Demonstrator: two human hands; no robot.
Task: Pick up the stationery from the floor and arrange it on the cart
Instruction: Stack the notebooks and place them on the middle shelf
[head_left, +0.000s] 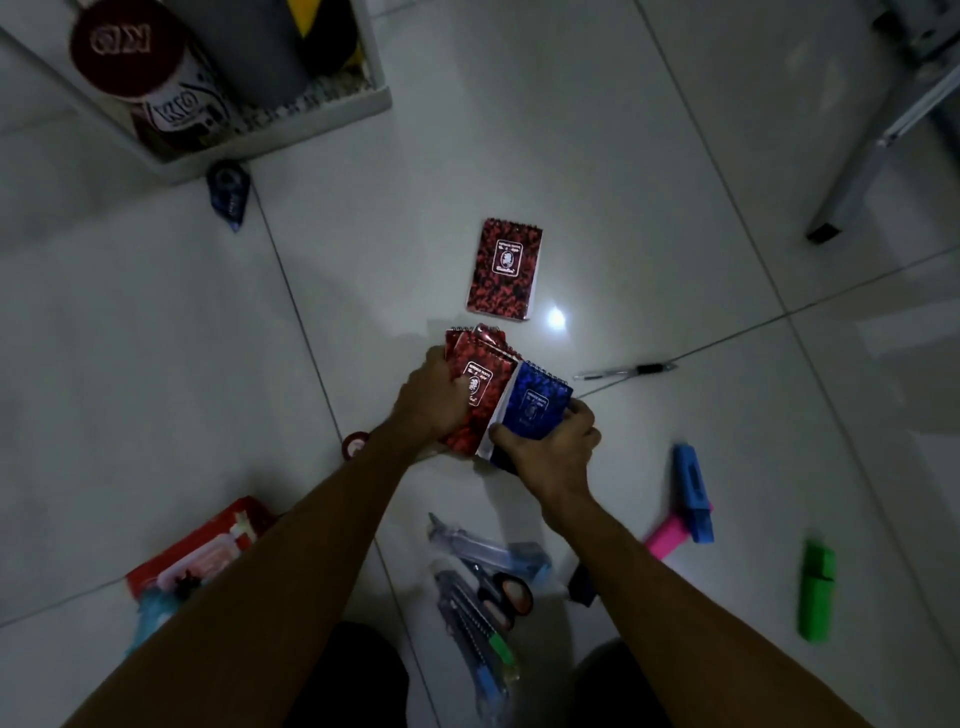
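A: The person was mid-gather. The left hand (434, 400) gripped a small stack of red-and-black spiral notepads (480, 387), thumb across the top cover.

B: And the right hand (550, 441) had its fingers curled round a blue spiral notepad (537, 408), held edge to edge against the red stack, just above the glossy white floor tiles (363, 291).

A: It looked like the collecting step: merging the blue pad into the stack. One more red-and-black notepad (505, 270) lay flat on the floor just beyond both hands.

B: That seemed the likely next pick. It would call for freeing the right hand first, by passing the blue pad to the left.

A: Then the carry. The white cart shelf (291, 122) sat well off to the upper left, already holding a spiral-bound book and a tin.

B: Highlighters, a clear pen (626, 370) and cutters were scattered near the arms, not yet collected.
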